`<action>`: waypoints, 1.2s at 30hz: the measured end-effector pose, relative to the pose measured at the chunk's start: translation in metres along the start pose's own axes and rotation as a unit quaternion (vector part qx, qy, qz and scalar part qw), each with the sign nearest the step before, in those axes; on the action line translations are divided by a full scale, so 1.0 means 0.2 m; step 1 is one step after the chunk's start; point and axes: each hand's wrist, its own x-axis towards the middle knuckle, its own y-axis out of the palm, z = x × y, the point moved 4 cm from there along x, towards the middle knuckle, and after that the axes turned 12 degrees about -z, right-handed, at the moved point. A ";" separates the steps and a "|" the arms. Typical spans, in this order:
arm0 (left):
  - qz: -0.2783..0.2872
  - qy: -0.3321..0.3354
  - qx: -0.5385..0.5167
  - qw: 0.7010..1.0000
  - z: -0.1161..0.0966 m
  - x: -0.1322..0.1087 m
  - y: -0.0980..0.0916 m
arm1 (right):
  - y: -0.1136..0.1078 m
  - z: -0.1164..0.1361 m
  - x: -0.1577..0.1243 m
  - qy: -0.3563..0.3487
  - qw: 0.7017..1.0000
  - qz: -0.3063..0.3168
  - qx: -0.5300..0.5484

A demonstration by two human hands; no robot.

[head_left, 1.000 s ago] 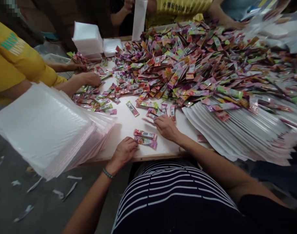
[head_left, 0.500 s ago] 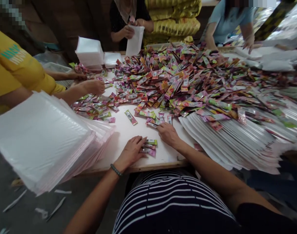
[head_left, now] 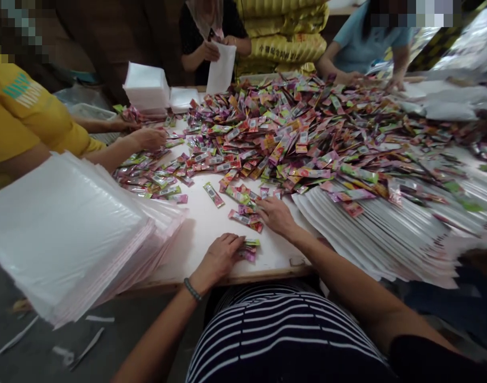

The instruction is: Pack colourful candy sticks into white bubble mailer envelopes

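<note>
Small, colourful snack sachets lie on the white table near me. My left hand (head_left: 224,256) is closed over a small bunch of sachets (head_left: 251,251) close to the table's front edge; their green and purple ends stick out past the fingertips. A little farther in, my right hand (head_left: 278,215) has its fingertips pressed on a few loose sachets (head_left: 245,219), its fingers bent and partly covering them. To their left a single green and red sachet (head_left: 213,194) lies apart. Beyond my hands rises a large heap of sachets (head_left: 283,133).
White padded envelopes (head_left: 67,223) are stacked on the left, and a fanned row of them (head_left: 371,229) lies on the right. A co-worker in yellow (head_left: 43,117) handles sachets at the left. Two more people work across the table, one holding a white envelope (head_left: 221,66).
My right hand has drawn several sachets from the heap's edge towards me. My left hand has shifted slightly nearer the front edge with its bunch. The co-worker in blue has moved both arms.
</note>
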 end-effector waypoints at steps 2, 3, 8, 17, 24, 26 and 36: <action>0.001 -0.008 -0.006 1.000 0.00 -0.01 -0.01 | -0.02 -0.03 0.04 -0.002 0.999 0.024 -0.037; 0.003 -0.010 -0.009 1.000 0.00 -0.02 -0.01 | -0.02 -0.05 0.06 -0.006 0.998 0.039 -0.041; 0.009 -0.001 -0.011 1.000 0.00 -0.05 0.00 | -0.06 0.01 0.07 -0.009 0.999 -0.015 -0.029; -0.035 0.008 0.083 0.996 -0.01 -0.08 -0.02 | 0.03 0.31 -0.11 -0.168 0.982 0.085 0.023; 0.019 -0.022 0.003 1.000 0.04 -0.07 0.02 | 0.02 0.13 -0.03 0.024 0.999 0.046 0.013; 0.008 -0.022 -0.020 1.000 0.04 -0.08 0.00 | 0.04 0.07 -0.03 0.071 0.995 0.070 -0.004; 0.076 -0.037 -0.007 0.996 0.03 -0.05 -0.01 | -0.01 -0.01 0.31 0.070 0.995 -0.046 0.045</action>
